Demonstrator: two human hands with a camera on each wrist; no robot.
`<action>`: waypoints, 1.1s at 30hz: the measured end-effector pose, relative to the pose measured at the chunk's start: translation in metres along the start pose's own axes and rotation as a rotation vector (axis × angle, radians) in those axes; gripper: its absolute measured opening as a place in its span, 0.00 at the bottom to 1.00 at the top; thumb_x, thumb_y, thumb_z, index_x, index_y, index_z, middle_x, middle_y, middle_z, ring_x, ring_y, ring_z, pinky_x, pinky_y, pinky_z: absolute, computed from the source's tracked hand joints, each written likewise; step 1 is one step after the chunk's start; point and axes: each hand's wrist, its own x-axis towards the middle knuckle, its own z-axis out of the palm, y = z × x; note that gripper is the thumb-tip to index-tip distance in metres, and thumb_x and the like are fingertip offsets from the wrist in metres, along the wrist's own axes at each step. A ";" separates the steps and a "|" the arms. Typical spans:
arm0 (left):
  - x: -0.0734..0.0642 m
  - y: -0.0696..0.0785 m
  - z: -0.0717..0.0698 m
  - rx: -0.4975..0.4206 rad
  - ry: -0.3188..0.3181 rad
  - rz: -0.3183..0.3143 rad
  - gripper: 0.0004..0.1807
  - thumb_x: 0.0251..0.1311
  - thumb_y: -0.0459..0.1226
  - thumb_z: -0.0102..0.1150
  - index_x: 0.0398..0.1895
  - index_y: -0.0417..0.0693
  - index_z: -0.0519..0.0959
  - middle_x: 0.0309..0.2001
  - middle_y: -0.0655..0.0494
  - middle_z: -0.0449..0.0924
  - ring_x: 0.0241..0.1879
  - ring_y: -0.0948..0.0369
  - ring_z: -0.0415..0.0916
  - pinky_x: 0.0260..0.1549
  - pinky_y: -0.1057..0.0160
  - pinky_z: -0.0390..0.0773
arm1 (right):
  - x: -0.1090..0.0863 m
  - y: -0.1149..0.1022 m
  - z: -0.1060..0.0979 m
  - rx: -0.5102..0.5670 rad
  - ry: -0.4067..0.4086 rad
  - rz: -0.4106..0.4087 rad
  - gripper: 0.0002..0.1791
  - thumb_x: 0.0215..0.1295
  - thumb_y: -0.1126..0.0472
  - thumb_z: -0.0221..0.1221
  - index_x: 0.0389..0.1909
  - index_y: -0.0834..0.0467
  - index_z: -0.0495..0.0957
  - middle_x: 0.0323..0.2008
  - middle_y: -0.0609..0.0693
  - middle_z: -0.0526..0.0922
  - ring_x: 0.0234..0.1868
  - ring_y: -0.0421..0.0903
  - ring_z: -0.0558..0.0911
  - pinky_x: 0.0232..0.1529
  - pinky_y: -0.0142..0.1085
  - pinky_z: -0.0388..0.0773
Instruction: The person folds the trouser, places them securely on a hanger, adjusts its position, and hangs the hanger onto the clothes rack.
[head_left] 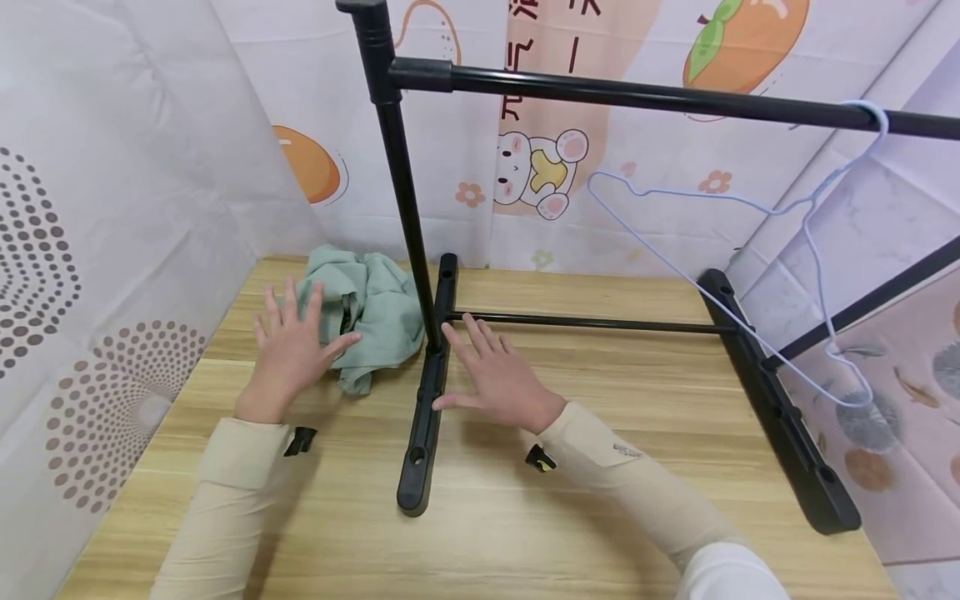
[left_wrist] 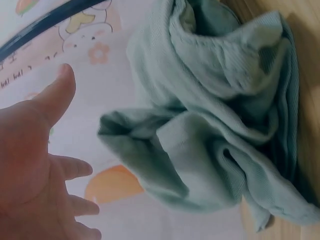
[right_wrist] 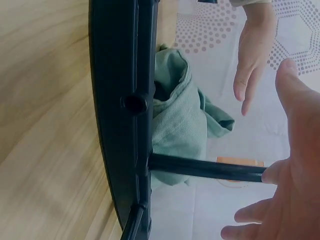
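Wood-grained tabletop (head_left: 480, 533) beneath, green cloth (head_left: 386, 308) and left hand (head_left: 288, 354) are left of the black upright (head_left: 406, 200), right hand (head_left: 498, 379) just right (both hands' fingers spread).

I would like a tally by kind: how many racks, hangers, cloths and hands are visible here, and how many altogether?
Rack: 1
Hanger: 1
Cloth: 1
Hands: 2 (left hand, right hand)
Total: 5

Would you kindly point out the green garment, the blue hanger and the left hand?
Green garment (head_left: 382, 310), head view: its crumpled middle.
Blue hanger (head_left: 813, 199), head view: the neck below its hook.
Left hand (head_left: 287, 353), head view: the back of it.
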 end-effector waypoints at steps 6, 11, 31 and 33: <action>0.006 -0.011 0.002 -0.010 -0.029 -0.014 0.53 0.63 0.67 0.44 0.78 0.46 0.38 0.76 0.31 0.24 0.73 0.32 0.17 0.61 0.21 0.36 | 0.006 -0.010 0.000 -0.012 -0.014 -0.035 0.57 0.57 0.25 0.52 0.78 0.47 0.39 0.78 0.58 0.41 0.78 0.58 0.49 0.72 0.59 0.57; 0.010 -0.023 0.005 -0.060 -0.072 -0.033 0.54 0.63 0.68 0.43 0.78 0.47 0.35 0.76 0.33 0.20 0.73 0.32 0.16 0.62 0.22 0.35 | 0.011 -0.020 0.001 -0.011 -0.020 -0.063 0.56 0.57 0.25 0.53 0.78 0.48 0.40 0.78 0.58 0.44 0.78 0.59 0.50 0.71 0.59 0.58; 0.022 -0.049 0.001 -0.143 -0.138 -0.081 0.56 0.63 0.69 0.42 0.78 0.46 0.31 0.74 0.29 0.19 0.72 0.29 0.18 0.63 0.23 0.34 | 0.033 -0.052 0.014 -0.041 -0.077 -0.170 0.58 0.59 0.24 0.49 0.78 0.53 0.37 0.77 0.63 0.46 0.76 0.61 0.54 0.71 0.55 0.62; 0.023 -0.052 0.000 -0.144 -0.138 -0.077 0.55 0.63 0.68 0.42 0.78 0.45 0.31 0.74 0.28 0.19 0.72 0.29 0.19 0.63 0.23 0.35 | 0.037 -0.056 0.016 -0.031 -0.087 -0.178 0.58 0.59 0.24 0.49 0.78 0.54 0.37 0.77 0.63 0.46 0.76 0.62 0.53 0.71 0.54 0.62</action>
